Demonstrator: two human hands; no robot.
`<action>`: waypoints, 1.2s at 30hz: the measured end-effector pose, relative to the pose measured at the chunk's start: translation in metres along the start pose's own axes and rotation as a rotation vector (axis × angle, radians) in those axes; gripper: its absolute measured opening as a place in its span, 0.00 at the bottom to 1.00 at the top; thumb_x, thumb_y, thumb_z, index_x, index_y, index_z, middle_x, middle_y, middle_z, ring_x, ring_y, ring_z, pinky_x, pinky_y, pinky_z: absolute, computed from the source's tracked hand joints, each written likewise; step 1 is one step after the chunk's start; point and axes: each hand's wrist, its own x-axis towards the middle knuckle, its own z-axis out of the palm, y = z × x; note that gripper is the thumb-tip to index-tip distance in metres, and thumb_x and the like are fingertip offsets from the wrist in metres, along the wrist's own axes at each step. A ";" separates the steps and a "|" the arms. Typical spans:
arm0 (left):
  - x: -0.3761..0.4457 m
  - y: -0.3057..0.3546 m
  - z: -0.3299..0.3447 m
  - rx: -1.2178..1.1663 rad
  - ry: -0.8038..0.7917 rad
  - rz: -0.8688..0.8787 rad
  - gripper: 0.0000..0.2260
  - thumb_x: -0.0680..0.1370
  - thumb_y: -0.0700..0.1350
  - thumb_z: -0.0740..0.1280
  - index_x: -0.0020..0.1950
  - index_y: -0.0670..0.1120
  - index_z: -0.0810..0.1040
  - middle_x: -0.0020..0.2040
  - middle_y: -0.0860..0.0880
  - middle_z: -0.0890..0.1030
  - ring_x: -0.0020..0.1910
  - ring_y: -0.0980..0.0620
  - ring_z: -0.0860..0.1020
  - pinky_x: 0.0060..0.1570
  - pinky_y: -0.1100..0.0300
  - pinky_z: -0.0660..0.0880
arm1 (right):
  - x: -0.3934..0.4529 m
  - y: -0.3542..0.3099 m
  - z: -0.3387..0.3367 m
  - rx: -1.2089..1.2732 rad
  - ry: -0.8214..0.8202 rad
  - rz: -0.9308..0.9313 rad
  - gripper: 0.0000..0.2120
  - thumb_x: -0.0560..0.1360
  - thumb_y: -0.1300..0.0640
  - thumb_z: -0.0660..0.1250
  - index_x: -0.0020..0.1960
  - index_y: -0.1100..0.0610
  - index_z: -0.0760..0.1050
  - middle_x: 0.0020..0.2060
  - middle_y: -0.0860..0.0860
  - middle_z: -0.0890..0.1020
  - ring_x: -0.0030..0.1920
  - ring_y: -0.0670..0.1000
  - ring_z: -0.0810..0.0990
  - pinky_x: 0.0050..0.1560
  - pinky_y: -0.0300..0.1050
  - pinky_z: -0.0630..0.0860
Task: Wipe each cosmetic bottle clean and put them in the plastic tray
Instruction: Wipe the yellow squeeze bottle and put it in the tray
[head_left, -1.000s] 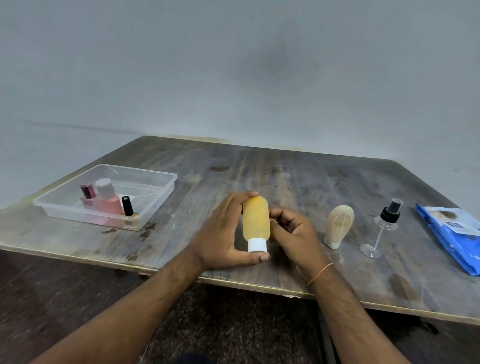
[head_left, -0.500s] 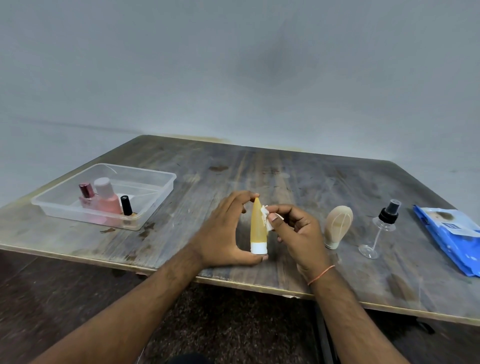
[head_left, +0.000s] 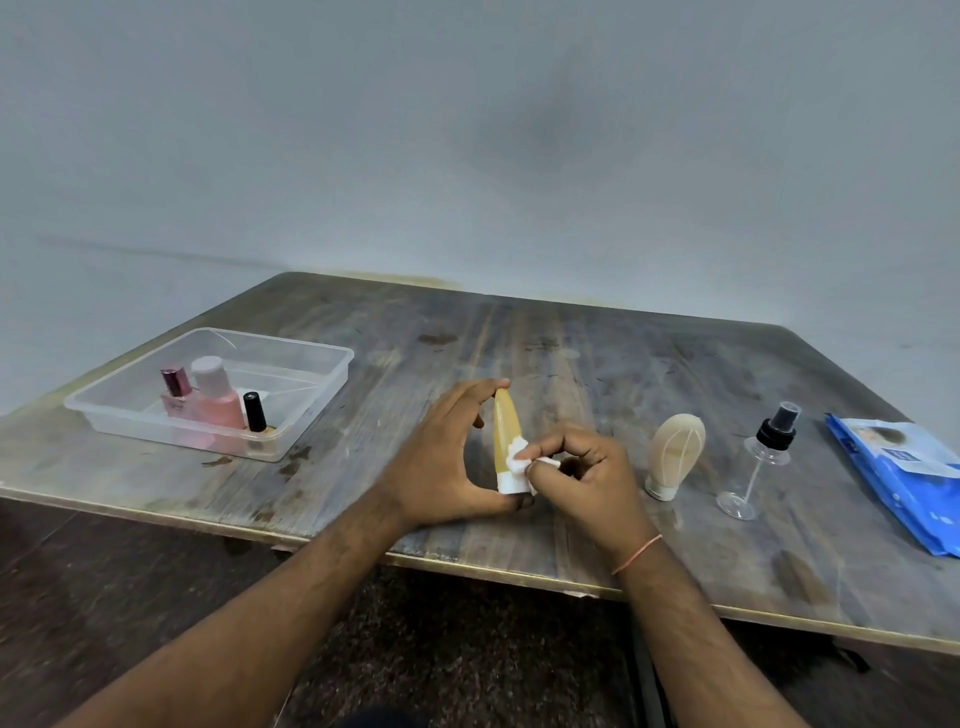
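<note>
A yellow tube (head_left: 505, 431) with a white cap stands cap-down near the table's front edge, seen edge-on. My left hand (head_left: 441, 457) holds it between fingertip at the top and thumb at the cap. My right hand (head_left: 582, 467) pinches a small white wipe (head_left: 519, 457) and presses it against the tube's lower right side. A clear plastic tray (head_left: 311, 395) at the left holds a pink bottle (head_left: 215, 402), a small perfume bottle (head_left: 175, 395) and a black-capped bottle (head_left: 254, 413).
To the right of my hands stand a beige tube (head_left: 675, 454) on its cap and a clear spray bottle (head_left: 763, 452) with a black nozzle. A blue wipes pack (head_left: 898, 478) lies at the far right. The wooden table (head_left: 571, 358) ends just in front of my wrists.
The yellow tube has been turned from face-on to edge-on. My right hand has brought the white wipe out and down against the tube's lower side.
</note>
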 end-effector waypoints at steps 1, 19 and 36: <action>0.000 0.000 0.000 0.007 -0.015 0.004 0.53 0.65 0.61 0.87 0.84 0.55 0.64 0.73 0.59 0.71 0.65 0.58 0.74 0.64 0.64 0.71 | 0.000 0.001 0.001 -0.016 0.010 -0.010 0.06 0.70 0.56 0.72 0.42 0.49 0.88 0.40 0.52 0.86 0.43 0.62 0.83 0.43 0.62 0.80; 0.000 0.008 -0.003 -0.001 -0.204 0.068 0.54 0.66 0.66 0.85 0.86 0.57 0.61 0.80 0.61 0.68 0.76 0.55 0.71 0.74 0.48 0.74 | -0.001 -0.003 0.005 0.040 0.170 -0.053 0.06 0.72 0.62 0.75 0.42 0.52 0.87 0.42 0.52 0.86 0.45 0.57 0.84 0.45 0.60 0.79; -0.002 0.017 -0.006 0.028 -0.199 0.128 0.55 0.68 0.66 0.84 0.87 0.55 0.59 0.81 0.61 0.67 0.72 0.54 0.76 0.68 0.48 0.78 | 0.008 0.001 0.002 -0.006 0.258 0.094 0.10 0.79 0.64 0.74 0.47 0.50 0.87 0.42 0.47 0.88 0.41 0.46 0.82 0.42 0.54 0.82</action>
